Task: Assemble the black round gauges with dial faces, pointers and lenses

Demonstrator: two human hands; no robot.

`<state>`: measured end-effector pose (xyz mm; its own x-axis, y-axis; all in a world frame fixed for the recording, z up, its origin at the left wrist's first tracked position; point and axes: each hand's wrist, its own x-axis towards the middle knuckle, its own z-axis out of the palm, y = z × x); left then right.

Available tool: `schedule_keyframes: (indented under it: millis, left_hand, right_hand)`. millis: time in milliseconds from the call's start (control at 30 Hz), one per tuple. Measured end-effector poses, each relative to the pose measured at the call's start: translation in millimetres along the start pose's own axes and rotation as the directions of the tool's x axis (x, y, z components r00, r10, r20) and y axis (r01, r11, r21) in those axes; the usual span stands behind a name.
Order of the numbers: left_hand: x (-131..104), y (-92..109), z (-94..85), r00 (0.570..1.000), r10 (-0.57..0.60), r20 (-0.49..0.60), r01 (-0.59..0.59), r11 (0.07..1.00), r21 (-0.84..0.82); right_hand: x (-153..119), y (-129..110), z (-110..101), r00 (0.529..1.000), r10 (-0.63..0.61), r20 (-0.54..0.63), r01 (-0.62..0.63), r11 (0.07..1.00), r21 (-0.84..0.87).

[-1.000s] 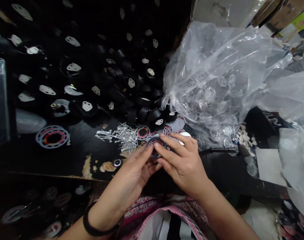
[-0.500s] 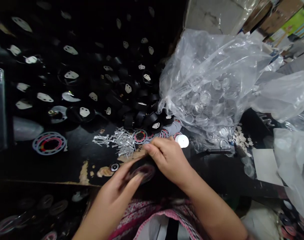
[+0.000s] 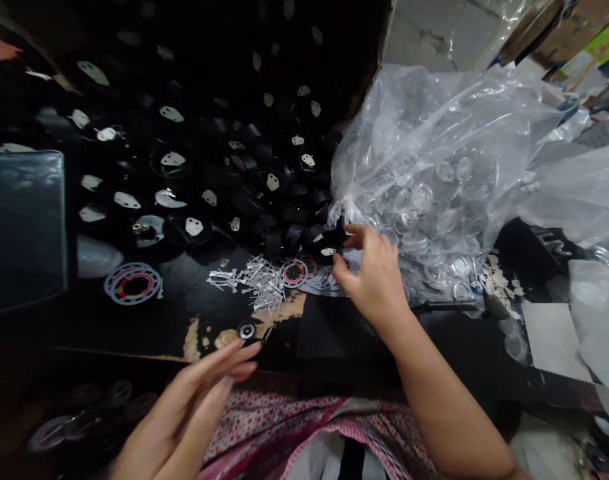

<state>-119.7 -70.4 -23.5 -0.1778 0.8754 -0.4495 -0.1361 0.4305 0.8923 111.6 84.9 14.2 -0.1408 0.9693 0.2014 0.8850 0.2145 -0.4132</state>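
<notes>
My left hand (image 3: pixel 194 407) hovers at the front edge of the table, fingers stretched out, slightly blurred, with nothing in it. My right hand (image 3: pixel 371 273) reaches to the near edge of the heap of black parts. Its thumb and fingers are bent around a small black round housing (image 3: pixel 340 238), partly hidden by them. Beside it lies another black housing with a white tag (image 3: pixel 327 252). Printed dial rings (image 3: pixel 295 273) lie fanned out below, partly behind my right hand. A pile of small grey-white pointers (image 3: pixel 264 283) is left of these.
A clear bag (image 3: pixel 434 140) of transparent round covers fills the back right. A dark pen-like tool (image 3: pixel 451 305) and a white card (image 3: pixel 554 337) lie right. More dial rings (image 3: pixel 133 284) and a dark glossy panel (image 3: pixel 24 230) are left. A small round part (image 3: pixel 247 331) sits near the front edge.
The dark round object has left my left hand, which has drawn back and opened. My right hand has moved away from it to the black housings. The view has shifted slightly left.
</notes>
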Motion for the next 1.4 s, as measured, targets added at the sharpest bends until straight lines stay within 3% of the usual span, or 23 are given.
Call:
schedule_keyframes:
  millis: [133, 233, 367, 567, 667, 767, 867, 933, 1000, 1067, 1167, 1267, 1333, 1400]
  left_hand:
    - [28, 22, 50.7, 0.99, 0.023, 0.141, -0.019, 0.999, -0.027]
    - [36, 21, 67.5, 0.981, 0.011, 0.193, 0.01, 0.994, -0.109]
    - [33, 17, 68.3, 0.974, -0.032, 0.223, 0.06, 0.991, -0.119]
    - [37, 29, 66.8, 0.97, -0.084, 0.23, 0.152, 0.943, -0.297]
    - [41, 36, 77.1, 0.934, -0.131, 0.333, 0.263, 0.883, -0.389]
    - [43, 41, 91.3, 0.922, -0.152, 0.356, 0.307, 0.847, -0.434]
    - [49, 48, 104.3, 0.93, -0.134, 0.341, 0.292, 0.833, -0.47]
    - [55, 53, 110.9, 0.948, -0.057, 0.314, 0.221, 0.828, -0.516]
    - [59, 56, 115.1, 0.966, 0.037, 0.256, 0.118, 0.816, -0.566]
    - [55, 56, 116.7, 0.973, 0.05, 0.224, 0.091, 0.811, -0.578]
    - [41, 52, 113.6, 0.96, -0.113, 0.258, 0.238, 0.816, -0.527]
    - [32, 45, 105.0, 0.953, -0.225, 0.206, 0.298, 0.828, -0.475]
    - [33, 41, 98.7, 0.958, -0.224, 0.179, 0.282, 0.845, -0.454]
    - [35, 37, 94.3, 0.956, -0.218, 0.195, 0.284, 0.849, -0.445]
  right_hand:
    - [-6, -1, -3, 1.0, 0.027, 0.011, -0.027, 0.999, -0.028]
    - [-3, -14, 10, 0.999, 0.039, 0.0, -0.039, 0.995, -0.097]
    - [5, -21, 20, 0.999, 0.039, 0.003, -0.038, 0.991, -0.126]
    - [-19, -4, -2, 0.994, 0.013, -0.108, -0.005, 0.997, 0.071]
    - [-33, 1, -4, 0.991, -0.019, -0.129, 0.044, 0.981, 0.189]
    - [-34, 4, 3, 0.985, -0.015, -0.173, 0.056, 0.97, 0.234]
    - [-27, 11, 8, 0.974, 0.004, -0.228, 0.057, 0.964, 0.259]
    - [-25, 15, 8, 0.971, 0.021, -0.238, 0.049, 0.958, 0.284]
    - [-28, 16, 7, 0.973, 0.061, -0.221, 0.017, 0.942, 0.336]
    - [-37, 12, 5, 0.973, 0.113, -0.199, -0.018, 0.905, 0.425]
    - [-58, -5, 3, 0.978, 0.114, -0.176, -0.011, 0.867, 0.498]
    - [-74, -19, -1, 0.988, -0.033, -0.15, 0.092, 0.91, 0.403]
    - [-78, -13, -7, 0.99, -0.118, -0.08, 0.14, 0.921, 0.364]
    - [-75, 6, -16, 0.998, -0.061, -0.021, 0.065, 0.952, 0.299]
